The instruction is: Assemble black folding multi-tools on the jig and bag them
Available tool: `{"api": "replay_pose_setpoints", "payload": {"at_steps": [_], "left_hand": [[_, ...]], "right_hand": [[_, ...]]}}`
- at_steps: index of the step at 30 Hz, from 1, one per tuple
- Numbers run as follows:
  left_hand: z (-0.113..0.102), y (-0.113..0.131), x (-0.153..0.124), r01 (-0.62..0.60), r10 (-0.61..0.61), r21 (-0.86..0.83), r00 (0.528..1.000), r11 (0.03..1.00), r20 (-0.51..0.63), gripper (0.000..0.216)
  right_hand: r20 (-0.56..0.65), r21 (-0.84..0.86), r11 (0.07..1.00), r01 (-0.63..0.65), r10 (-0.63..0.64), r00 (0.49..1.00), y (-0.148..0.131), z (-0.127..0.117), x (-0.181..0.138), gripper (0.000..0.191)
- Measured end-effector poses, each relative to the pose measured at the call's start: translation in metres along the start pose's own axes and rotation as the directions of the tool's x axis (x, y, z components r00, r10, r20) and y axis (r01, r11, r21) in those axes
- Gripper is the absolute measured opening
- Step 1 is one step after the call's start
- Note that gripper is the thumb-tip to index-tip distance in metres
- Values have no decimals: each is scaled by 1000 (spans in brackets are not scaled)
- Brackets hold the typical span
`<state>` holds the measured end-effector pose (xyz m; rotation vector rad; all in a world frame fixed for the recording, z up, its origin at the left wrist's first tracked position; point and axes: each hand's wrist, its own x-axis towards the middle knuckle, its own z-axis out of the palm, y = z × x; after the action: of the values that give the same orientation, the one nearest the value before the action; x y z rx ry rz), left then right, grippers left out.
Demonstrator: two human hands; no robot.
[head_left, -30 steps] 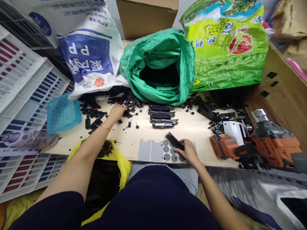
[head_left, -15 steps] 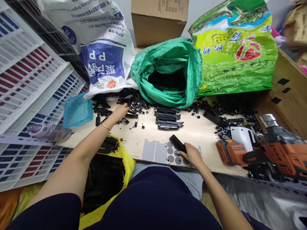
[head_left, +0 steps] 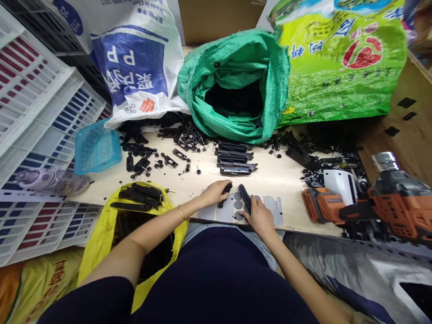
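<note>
My left hand [head_left: 216, 193], with a bracelet at the wrist, pinches a small black plastic part [head_left: 225, 194] above the grey sheet [head_left: 207, 211] at the table's near edge. Just to its right, my right hand [head_left: 259, 216] is closed on a long black plastic casing [head_left: 245, 198], which tilts up and to the left. Grey discs [head_left: 238, 204] show on the table beside this casing. Beyond both hands lies a short row of black plastic assemblies [head_left: 236, 158], side by side. Loose small black parts [head_left: 180, 155] are scattered left of that row.
A green woven sack [head_left: 195, 90] gapes open at the back, between a white sack [head_left: 135, 67] and a green-yellow sack [head_left: 344, 76]. An orange power tool [head_left: 394, 202] lies at the right. A blue basket [head_left: 97, 153] and a yellow sack [head_left: 92, 252] of black parts are at the left.
My left hand has come from the loose parts at the left to beside my right hand, bringing a small black part. The view has shifted; my right hand still holds the casing.
</note>
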<state>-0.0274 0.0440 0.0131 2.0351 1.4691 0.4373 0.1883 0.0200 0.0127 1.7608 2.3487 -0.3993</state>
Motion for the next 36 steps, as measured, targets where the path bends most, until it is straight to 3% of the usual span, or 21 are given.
{"api": "replay_pose_setpoints", "payload": {"at_steps": [2,4,9,13,18,23,32,36], "left_hand": [[34,-5,-1,124,-151,-143,969,982,-196,48],[53,-6,-4,177,-248,-235,915,956,-319,47],[72,5,-8,170,-227,-170,880,971,-418,26],[80,8,-6,169,-192,-90,865,981,-464,26],[78,4,-9,79,-81,-22,893,997,-442,39],[73,2,-5,67,-40,64,938,996,-345,29],[81,3,-1,81,-29,122,927,989,-375,27],[78,-2,3,-4,65,176,937,984,-343,27]], "right_hand": [[-26,47,998,32,-31,999,-2,1,5,48],[-65,122,991,52,-45,997,-4,1,15,49],[-25,234,972,23,-17,1000,-15,-2,36,43],[-25,236,972,8,-3,1000,-20,3,34,42],[-60,323,946,15,5,998,-17,11,31,44],[-26,435,900,5,8,1000,-11,12,31,45],[-183,531,842,96,3,983,-11,24,29,48],[-221,533,835,138,-20,975,-8,28,30,49]]}}
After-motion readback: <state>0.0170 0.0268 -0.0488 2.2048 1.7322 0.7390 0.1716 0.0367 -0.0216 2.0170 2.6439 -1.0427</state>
